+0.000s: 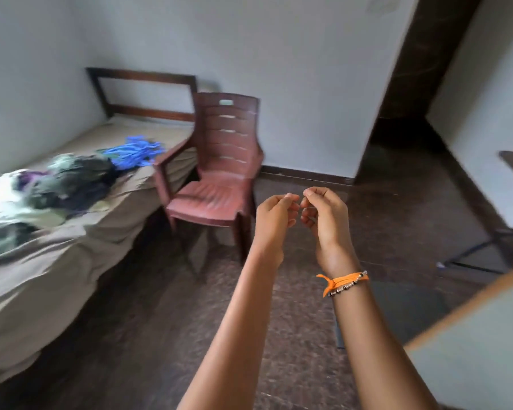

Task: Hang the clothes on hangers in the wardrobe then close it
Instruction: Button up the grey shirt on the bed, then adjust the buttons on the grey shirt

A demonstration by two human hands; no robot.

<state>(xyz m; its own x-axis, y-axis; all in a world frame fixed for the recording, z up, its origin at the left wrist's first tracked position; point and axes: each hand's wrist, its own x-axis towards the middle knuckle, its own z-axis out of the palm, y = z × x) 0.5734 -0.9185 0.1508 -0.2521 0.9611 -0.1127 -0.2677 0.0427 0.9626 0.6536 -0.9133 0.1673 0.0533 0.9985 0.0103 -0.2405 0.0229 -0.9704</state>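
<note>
clothes on bed | hangers behind clothes | chair right of bed

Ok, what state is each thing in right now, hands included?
Left hand: raised, fingers curled, holding nothing.
Right hand: raised, fingers curled, holding nothing.
Pile of clothes: heaped on the bed, not hung.
Blue hangers: bunched on the bed, unused.
Plastic chairs: stacked, upright beside the bed.
</note>
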